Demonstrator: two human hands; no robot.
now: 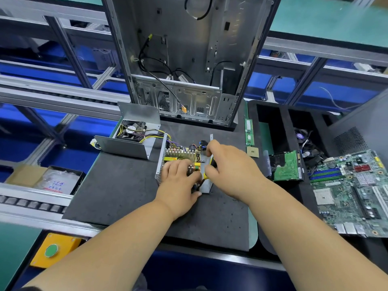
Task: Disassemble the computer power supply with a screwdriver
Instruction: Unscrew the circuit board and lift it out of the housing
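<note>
The opened power supply (182, 154) lies on the dark foam mat (126, 192), its circuit board, heatsinks and coils exposed inside a metal tray. My left hand (180, 181) rests on the board's near part, fingers pressed on the components. My right hand (228, 164) grips a yellow-and-black screwdriver (206, 175) whose tip points down at the tray's near right corner. The removed cover (134, 133), with its fan and a bundle of yellow and black wires, sits to the back left, still wired to the board.
An empty upright computer case (189, 59) stands behind the mat. To the right lie a RAM stick (249, 132), a CPU (252, 152), a hard drive (286, 166) and a motherboard (352, 192). A yellow box with a green button (53, 249) sits at the near left.
</note>
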